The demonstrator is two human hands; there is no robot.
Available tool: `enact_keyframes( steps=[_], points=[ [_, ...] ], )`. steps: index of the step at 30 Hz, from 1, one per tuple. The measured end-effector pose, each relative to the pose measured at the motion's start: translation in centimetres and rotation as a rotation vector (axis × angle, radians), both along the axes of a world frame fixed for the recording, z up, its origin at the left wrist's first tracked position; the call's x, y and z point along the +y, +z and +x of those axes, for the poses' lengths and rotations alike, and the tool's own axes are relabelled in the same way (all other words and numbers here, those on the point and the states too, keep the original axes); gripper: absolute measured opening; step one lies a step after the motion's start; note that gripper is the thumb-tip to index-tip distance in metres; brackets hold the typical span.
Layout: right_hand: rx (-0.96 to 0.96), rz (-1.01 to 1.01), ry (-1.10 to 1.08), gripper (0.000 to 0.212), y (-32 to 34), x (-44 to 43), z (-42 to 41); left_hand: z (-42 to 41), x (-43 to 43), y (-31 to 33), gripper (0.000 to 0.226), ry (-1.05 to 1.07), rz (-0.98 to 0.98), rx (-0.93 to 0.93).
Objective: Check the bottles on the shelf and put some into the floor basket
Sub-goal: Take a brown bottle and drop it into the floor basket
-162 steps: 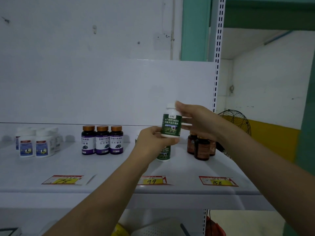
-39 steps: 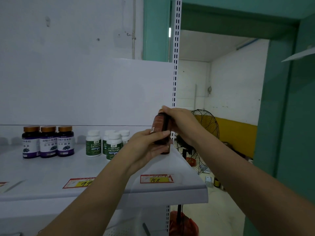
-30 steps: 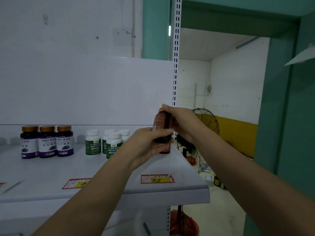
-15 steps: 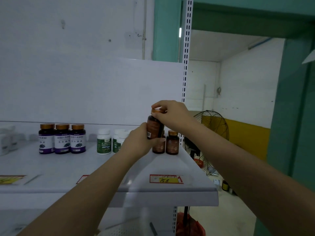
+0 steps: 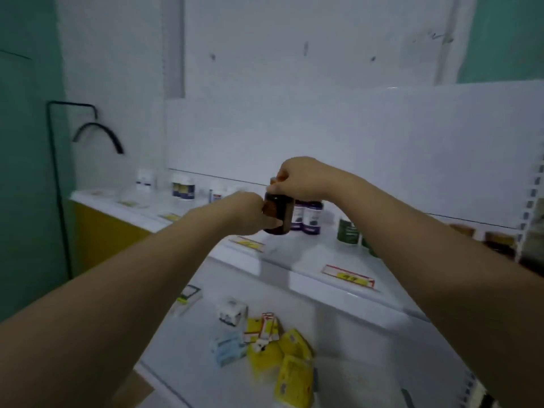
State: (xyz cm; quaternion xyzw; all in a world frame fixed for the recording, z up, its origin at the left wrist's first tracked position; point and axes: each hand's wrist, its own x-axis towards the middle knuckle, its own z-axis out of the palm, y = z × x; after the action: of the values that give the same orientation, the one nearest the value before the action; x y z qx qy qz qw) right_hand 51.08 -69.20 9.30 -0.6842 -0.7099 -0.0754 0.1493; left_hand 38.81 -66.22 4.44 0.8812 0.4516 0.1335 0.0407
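I hold a dark brown bottle (image 5: 279, 212) in front of the white shelf (image 5: 312, 254). My left hand (image 5: 246, 214) grips its body from the left. My right hand (image 5: 297, 178) pinches its orange cap from above. Behind it on the shelf stand purple-labelled bottles (image 5: 309, 217), a green-labelled bottle (image 5: 348, 231), and brown bottles (image 5: 500, 241) at the far right. White bottles (image 5: 183, 187) stand further left. The floor basket is out of view.
A lower shelf (image 5: 353, 343) holds yellow, blue and white small boxes (image 5: 265, 340). Yellow price tags (image 5: 348, 278) line the upper shelf's front edge. A teal wall and a black pipe (image 5: 59, 184) are at the left; a perforated shelf post (image 5: 530, 207) at the right.
My view has swung left and down, so the lower shelf with boxes now shows. Both hands still hold the brown bottle, carried away from its spot by the right post.
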Motion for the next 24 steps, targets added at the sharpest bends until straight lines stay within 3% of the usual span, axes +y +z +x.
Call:
enact_keyframes(
  steps=[4,12,18,24],
  points=[
    [0.019,-0.099,0.210,0.036,-3.9,5.2,-9.5,-10.4,2.8,-3.7,0.053,0.268,-0.064,0.083],
    [0.084,-0.238,0.461,0.033,-10.7,15.2,-26.1,-28.2,8.7,-10.9,0.036,0.637,-0.133,0.160],
    [0.153,-0.302,0.539,0.033,-14.5,22.5,-34.1,-35.7,14.3,-14.3,0.024,0.711,-0.212,0.140],
    [0.172,-0.372,0.600,0.041,-19.5,32.1,-40.4,-41.1,23.2,-19.0,0.046,0.735,-0.316,0.182]
  ],
)
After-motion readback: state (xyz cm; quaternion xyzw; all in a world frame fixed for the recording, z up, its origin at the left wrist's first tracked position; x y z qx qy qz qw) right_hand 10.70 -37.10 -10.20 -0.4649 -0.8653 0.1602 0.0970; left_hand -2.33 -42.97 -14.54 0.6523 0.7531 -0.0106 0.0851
